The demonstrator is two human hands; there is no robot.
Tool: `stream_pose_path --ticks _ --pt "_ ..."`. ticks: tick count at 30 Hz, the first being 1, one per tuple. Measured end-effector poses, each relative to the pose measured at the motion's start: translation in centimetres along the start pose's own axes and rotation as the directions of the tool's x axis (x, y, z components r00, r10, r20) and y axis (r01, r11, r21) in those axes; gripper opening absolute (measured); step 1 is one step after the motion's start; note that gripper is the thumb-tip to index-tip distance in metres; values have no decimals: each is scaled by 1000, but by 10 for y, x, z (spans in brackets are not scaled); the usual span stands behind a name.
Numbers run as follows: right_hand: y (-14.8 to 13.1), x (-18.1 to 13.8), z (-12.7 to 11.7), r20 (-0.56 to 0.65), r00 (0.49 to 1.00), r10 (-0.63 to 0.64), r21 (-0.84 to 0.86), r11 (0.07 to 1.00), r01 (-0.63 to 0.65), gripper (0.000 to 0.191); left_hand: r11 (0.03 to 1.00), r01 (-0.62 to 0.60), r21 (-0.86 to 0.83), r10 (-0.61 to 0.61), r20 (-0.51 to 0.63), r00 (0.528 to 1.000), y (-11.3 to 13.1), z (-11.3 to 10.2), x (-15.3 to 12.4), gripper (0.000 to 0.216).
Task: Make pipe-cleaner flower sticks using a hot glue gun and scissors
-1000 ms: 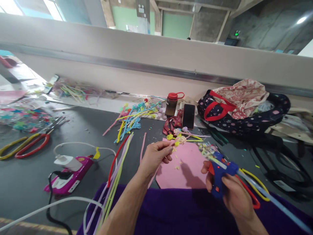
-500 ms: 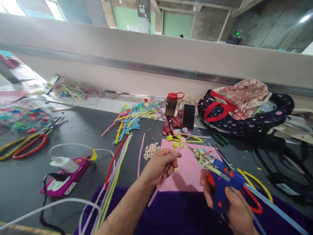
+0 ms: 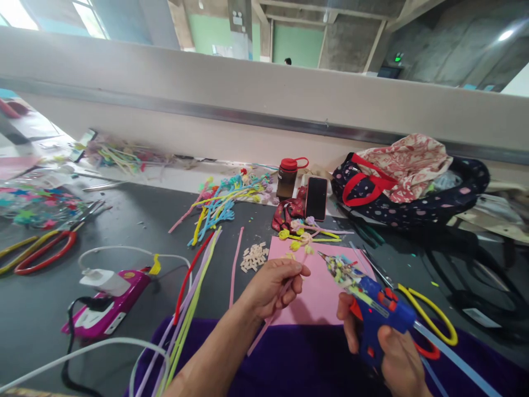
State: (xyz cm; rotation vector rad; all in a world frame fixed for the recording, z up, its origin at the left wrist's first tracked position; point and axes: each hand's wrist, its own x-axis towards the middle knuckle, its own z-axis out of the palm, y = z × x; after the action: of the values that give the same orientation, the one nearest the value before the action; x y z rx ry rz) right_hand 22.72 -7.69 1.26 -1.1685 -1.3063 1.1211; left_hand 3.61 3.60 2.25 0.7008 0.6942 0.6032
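Two hands in my feed, both occupied.

1. Left hand point(image 3: 270, 284): fingers pinched shut on a pink pipe-cleaner stem point(image 3: 258, 339). The stem slants from 7 o'clock of the hand, above the purple cloth point(image 3: 314, 364), up toward 1 o'clock. I cannot separate its upper end from the flower stems point(image 3: 308, 236) lying behind it.
2. Right hand point(image 3: 392, 358): clenched round the grip of a blue hot glue gun point(image 3: 382, 317). The nozzle aims at 10 o'clock, near the left fingertips but apart from them. A clear glue stick point(image 3: 454, 361) juts from the back toward 4 o'clock.
3. Pink foam sheet point(image 3: 326, 295): flat on the counter point(image 3: 136, 220), under and between both hands.
4. Yellow-handled scissors point(image 3: 433, 320): just beside the gun, at its 3 o'clock.
5. Heap of small white pieces point(image 3: 254, 256): at 11 o'clock of the left hand.
6. Long coloured stems point(image 3: 194, 298): at 9 o'clock of the left hand.
7. Pink device point(image 3: 103, 311) with a white plug on top: farther out at 9 o'clock.
8. Far edge, at 12 o'clock: red-capped bottle point(image 3: 287, 179) and an upright phone point(image 3: 316, 198) side by side. I log a polka-dot bag point(image 3: 417, 201) at 1 o'clock.
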Motion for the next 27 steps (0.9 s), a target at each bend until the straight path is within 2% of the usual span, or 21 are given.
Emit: stream_pose_path --ticks 5,10,13,16,20,27 --pt "-9 -3 0 -11 1000 -15 43 999 16 55 986 80 -149 -61 129 990 2 -2 -2 16" --pt "0 -3 -6 18 1000 2 32 999 -3 52 971 96 -217 -50 208 977 1 1 -6 15" --pt "7 -2 -10 51 999 1 32 999 -2 53 980 61 -192 -31 153 988 2 4 -8 13" --pt "11 -3 -11 37 999 -6 35 999 5 50 996 12 -89 -8 53 999 3 5 -8 17" --pt "7 -5 -9 35 999 -4 24 1000 4 50 995 -92 41 95 -58 994 3 4 -5 20" --pt "-2 -6 -3 -4 999 -45 35 998 45 56 981 -170 91 178 -91 980 1 0 0 19"
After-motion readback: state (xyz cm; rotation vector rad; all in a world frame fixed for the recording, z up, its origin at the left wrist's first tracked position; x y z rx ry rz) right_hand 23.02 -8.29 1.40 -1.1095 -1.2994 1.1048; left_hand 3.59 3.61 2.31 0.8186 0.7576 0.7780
